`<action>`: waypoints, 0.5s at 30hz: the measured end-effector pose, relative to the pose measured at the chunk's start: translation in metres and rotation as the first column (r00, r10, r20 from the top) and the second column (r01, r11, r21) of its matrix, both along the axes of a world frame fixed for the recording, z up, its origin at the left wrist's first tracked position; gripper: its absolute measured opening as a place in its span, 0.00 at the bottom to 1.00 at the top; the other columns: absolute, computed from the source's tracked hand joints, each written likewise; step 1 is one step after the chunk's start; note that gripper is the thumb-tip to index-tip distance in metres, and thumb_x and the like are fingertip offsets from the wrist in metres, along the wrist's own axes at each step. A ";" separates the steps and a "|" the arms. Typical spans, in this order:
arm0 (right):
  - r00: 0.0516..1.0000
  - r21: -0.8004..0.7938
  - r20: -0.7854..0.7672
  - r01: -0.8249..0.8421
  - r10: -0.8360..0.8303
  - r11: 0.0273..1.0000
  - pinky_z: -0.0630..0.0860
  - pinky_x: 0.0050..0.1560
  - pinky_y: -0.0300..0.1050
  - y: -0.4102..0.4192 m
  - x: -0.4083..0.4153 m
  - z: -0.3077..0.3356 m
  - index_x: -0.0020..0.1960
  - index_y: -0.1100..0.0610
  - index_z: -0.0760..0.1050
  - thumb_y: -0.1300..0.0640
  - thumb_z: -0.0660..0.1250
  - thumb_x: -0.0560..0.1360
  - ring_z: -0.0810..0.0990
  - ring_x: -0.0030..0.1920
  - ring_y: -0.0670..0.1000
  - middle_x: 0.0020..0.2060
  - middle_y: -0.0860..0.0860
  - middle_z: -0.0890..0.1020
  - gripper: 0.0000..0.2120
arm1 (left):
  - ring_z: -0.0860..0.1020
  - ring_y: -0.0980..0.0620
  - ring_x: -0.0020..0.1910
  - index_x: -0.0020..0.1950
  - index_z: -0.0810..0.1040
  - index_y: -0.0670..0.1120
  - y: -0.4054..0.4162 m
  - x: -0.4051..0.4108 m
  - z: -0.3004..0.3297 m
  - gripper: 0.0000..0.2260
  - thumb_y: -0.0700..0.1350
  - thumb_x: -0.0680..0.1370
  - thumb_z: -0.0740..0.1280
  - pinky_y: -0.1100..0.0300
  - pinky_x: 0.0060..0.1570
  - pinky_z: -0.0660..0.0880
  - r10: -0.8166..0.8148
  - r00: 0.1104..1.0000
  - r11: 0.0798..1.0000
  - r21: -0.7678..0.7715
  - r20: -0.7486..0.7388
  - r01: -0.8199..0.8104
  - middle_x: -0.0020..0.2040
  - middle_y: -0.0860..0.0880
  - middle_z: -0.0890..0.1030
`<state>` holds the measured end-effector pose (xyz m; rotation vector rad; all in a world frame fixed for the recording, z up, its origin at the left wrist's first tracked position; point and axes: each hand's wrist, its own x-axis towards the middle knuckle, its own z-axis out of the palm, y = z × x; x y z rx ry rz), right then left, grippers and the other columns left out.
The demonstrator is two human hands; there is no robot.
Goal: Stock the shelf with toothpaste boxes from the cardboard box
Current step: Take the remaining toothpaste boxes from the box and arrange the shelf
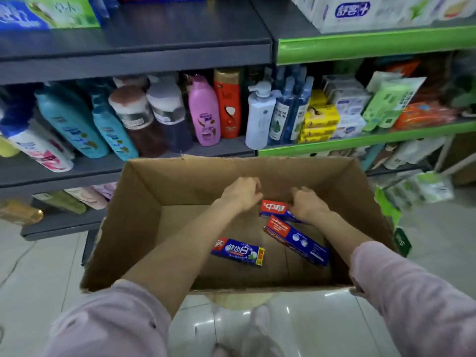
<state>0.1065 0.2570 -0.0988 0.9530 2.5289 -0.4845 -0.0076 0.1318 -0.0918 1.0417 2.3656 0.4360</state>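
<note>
Inside the cardboard box (144,202), the right hand (306,204) curls its fingers around a toothpaste box (274,208) lying flat, long axis left-right, while the left hand (242,191) hovers beside it, fingers curled, apparently empty.

White characters "中華" are printed on the red end of a toothpaste box (273,208) in the cardboard box (180,181) — and "舒客" is shown on a white carton (352,9) on the top shelf (373,43).
</note>
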 end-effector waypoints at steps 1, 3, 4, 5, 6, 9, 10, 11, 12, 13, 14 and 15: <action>0.999 -0.006 0.032 0.004 -0.004 1.000 0.68 0.66 0.55 0.006 0.002 -0.010 0.70 0.59 0.63 0.54 0.64 0.77 0.65 0.69 0.60 0.67 0.59 0.67 0.24 | 0.75 0.43 0.60 0.64 0.74 0.43 0.008 0.002 -0.011 0.15 0.45 0.78 0.63 0.50 0.59 0.74 -0.065 0.998 0.997 -0.047 -0.009 0.065 0.62 0.43 0.77; 0.995 -0.044 0.089 -0.031 0.035 0.999 0.65 0.69 0.55 0.018 0.007 -0.028 0.72 0.58 0.60 0.52 0.66 0.76 0.63 0.70 0.59 0.70 0.58 0.64 0.29 | 0.73 0.43 0.64 0.67 0.71 0.44 0.020 0.005 -0.033 0.17 0.46 0.78 0.64 0.48 0.62 0.71 -0.197 0.980 0.970 -0.151 -0.021 0.192 0.65 0.42 0.74; 0.992 -0.073 0.110 -0.058 0.066 0.996 0.64 0.70 0.55 0.025 0.009 -0.037 0.73 0.58 0.59 0.51 0.67 0.75 0.62 0.71 0.59 0.70 0.58 0.63 0.31 | 0.71 0.43 0.66 0.68 0.69 0.45 0.027 0.006 -0.044 0.19 0.46 0.78 0.64 0.47 0.64 0.70 -0.253 0.967 0.950 -0.195 -0.021 0.245 0.67 0.43 0.72; 0.987 -0.094 0.126 -0.085 0.097 0.992 0.63 0.70 0.54 0.030 0.010 -0.046 0.73 0.58 0.59 0.50 0.67 0.75 0.61 0.72 0.59 0.71 0.58 0.63 0.32 | 0.68 0.43 0.69 0.71 0.66 0.46 0.034 0.008 -0.055 0.22 0.47 0.78 0.64 0.47 0.67 0.67 -0.309 0.951 0.927 -0.232 -0.022 0.296 0.70 0.43 0.69; 0.983 -0.108 0.138 -0.110 0.124 0.988 0.61 0.71 0.54 0.035 0.011 -0.054 0.74 0.58 0.58 0.50 0.66 0.75 0.60 0.72 0.58 0.72 0.57 0.62 0.32 | 0.63 0.44 0.73 0.74 0.61 0.46 0.040 0.010 -0.065 0.26 0.47 0.78 0.64 0.47 0.70 0.63 -0.362 0.932 0.901 -0.266 -0.020 0.344 0.75 0.45 0.63; 0.978 -0.190 0.165 -0.098 0.131 0.977 0.59 0.72 0.53 0.043 0.016 -0.077 0.77 0.57 0.51 0.52 0.64 0.77 0.57 0.74 0.57 0.75 0.57 0.57 0.35 | 0.52 0.49 0.77 0.78 0.50 0.47 0.049 0.016 -0.089 0.33 0.49 0.79 0.64 0.51 0.74 0.54 -0.450 0.893 0.837 -0.334 0.030 0.433 0.79 0.47 0.51; 0.978 -0.196 0.173 -0.086 0.121 0.977 0.60 0.72 0.54 0.044 0.018 -0.082 0.77 0.57 0.48 0.53 0.64 0.77 0.56 0.75 0.58 0.75 0.56 0.54 0.36 | 0.53 0.48 0.77 0.78 0.49 0.48 0.049 0.018 -0.096 0.33 0.49 0.79 0.64 0.52 0.74 0.53 -0.449 0.892 0.830 -0.347 0.049 0.437 0.79 0.47 0.52; 0.977 -0.165 0.175 -0.096 0.125 0.982 0.61 0.71 0.54 0.044 0.019 -0.088 0.78 0.56 0.47 0.53 0.64 0.77 0.55 0.74 0.58 0.75 0.57 0.52 0.37 | 0.54 0.48 0.77 0.78 0.50 0.48 0.048 0.019 -0.103 0.32 0.49 0.80 0.63 0.53 0.74 0.53 -0.453 0.890 0.821 -0.363 0.053 0.440 0.78 0.47 0.53; 0.975 -0.098 0.172 -0.122 0.138 0.988 0.62 0.71 0.54 0.045 0.018 -0.093 0.77 0.57 0.48 0.52 0.64 0.77 0.56 0.74 0.59 0.74 0.58 0.53 0.37 | 0.56 0.48 0.76 0.78 0.51 0.48 0.045 0.019 -0.108 0.29 0.48 0.80 0.61 0.54 0.73 0.54 -0.473 0.881 0.814 -0.376 0.013 0.442 0.78 0.46 0.55; 0.973 -0.024 0.170 -0.154 0.156 0.988 0.63 0.70 0.54 0.046 0.018 -0.096 0.76 0.59 0.51 0.51 0.65 0.76 0.57 0.72 0.59 0.73 0.59 0.55 0.35 | 0.59 0.48 0.75 0.77 0.55 0.47 0.042 0.021 -0.111 0.27 0.48 0.81 0.60 0.53 0.72 0.56 -0.502 0.862 0.816 -0.371 -0.073 0.444 0.77 0.47 0.58; 0.969 0.023 0.184 -0.169 0.162 0.985 0.63 0.69 0.54 0.046 0.017 -0.099 0.75 0.60 0.54 0.51 0.65 0.76 0.59 0.71 0.59 0.71 0.60 0.57 0.33 | 0.62 0.48 0.73 0.75 0.59 0.47 0.039 0.023 -0.112 0.24 0.48 0.80 0.59 0.53 0.70 0.59 -0.532 0.827 0.822 -0.345 -0.181 0.453 0.75 0.46 0.62; 0.966 0.027 0.204 -0.169 0.160 0.985 0.64 0.69 0.53 0.045 0.016 -0.102 0.74 0.61 0.56 0.51 0.65 0.77 0.61 0.71 0.59 0.71 0.61 0.60 0.31 | 0.65 0.48 0.70 0.73 0.63 0.46 0.037 0.027 -0.114 0.22 0.48 0.80 0.60 0.54 0.67 0.61 -0.555 0.786 0.825 -0.297 -0.271 0.481 0.72 0.47 0.67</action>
